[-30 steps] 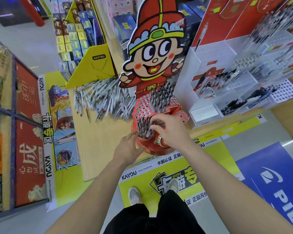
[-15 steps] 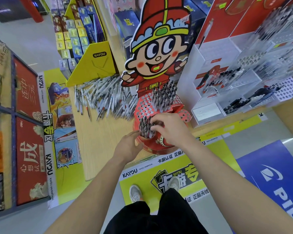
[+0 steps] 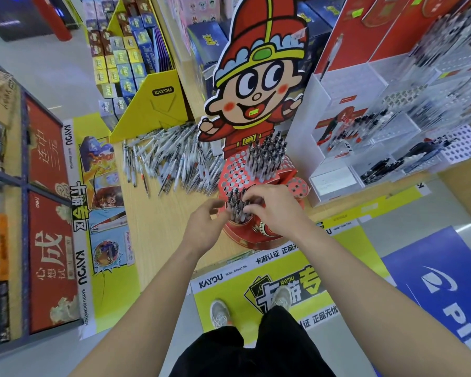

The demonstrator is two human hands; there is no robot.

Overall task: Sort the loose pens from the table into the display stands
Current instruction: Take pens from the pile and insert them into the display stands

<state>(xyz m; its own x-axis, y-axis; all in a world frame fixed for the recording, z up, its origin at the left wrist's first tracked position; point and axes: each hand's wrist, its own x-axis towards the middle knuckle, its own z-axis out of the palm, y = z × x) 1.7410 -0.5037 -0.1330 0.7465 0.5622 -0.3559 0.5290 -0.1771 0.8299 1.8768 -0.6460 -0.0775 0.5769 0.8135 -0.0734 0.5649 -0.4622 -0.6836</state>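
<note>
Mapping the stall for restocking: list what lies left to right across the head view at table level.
Red banner panel with pale characters → pile of loose white pens → red perforated cartoon pen stand → white tiered acrylic pen rack.

- "KAYOU" stood in a black oval on the yellow cardboard display box (image 3: 163, 91).
- The white strip (image 3: 237, 270) below the table (image 3: 158, 221) edge read "KAYOU", "KAYOU ANIMATION" and "卡游认证 正品无忧".
- The yellow front banner (image 3: 348, 251) under it showed a small "KAYOU" and a large "卡游专".
- The side banner (image 3: 79, 205) carried "卡游专区" and "KAYOU" twice.
- A red panel (image 3: 48, 159) read "连中三元".
- The blue floor sign (image 3: 430, 248) showed "PIL", cut off.
- A pink tag (image 3: 128, 242) read "Pinkie Pie".
</note>
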